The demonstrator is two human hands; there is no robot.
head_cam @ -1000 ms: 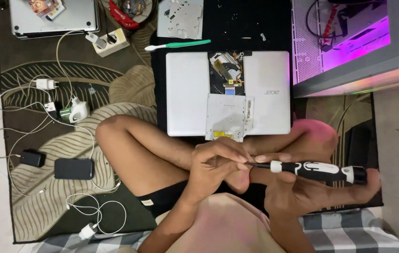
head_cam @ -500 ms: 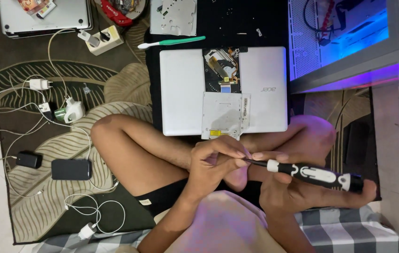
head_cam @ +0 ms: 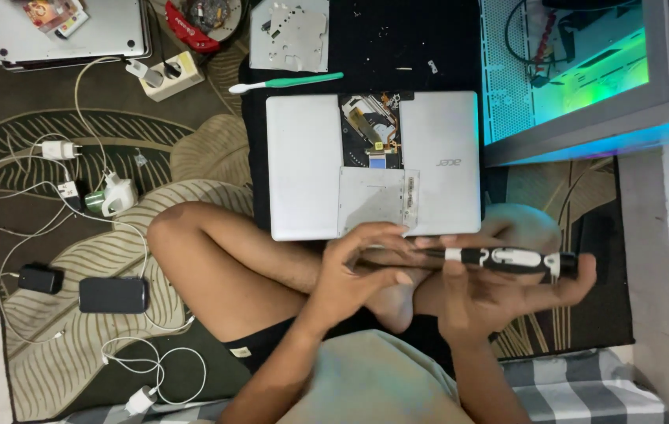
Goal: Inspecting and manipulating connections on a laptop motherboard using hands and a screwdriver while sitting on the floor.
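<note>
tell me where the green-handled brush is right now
In the head view, the green-handled brush lies on the black mat, just above the white laptop and below the metal plate.

Materials and finishes on the floor workspace

A black-and-white screwdriver [head_cam: 507, 259] of smooth, slightly glossy plastic is gripped, its thin shaft looking like metal. The laptop [head_cam: 303, 165] underside is seen as matt silver-white plastic. The rug [head_cam: 59, 361] is woven cloth, matt and leaf-patterned. The bare plate [head_cam: 291, 35] appears as dull grey metal; the phone [head_cam: 113, 295] is glossy.
</note>
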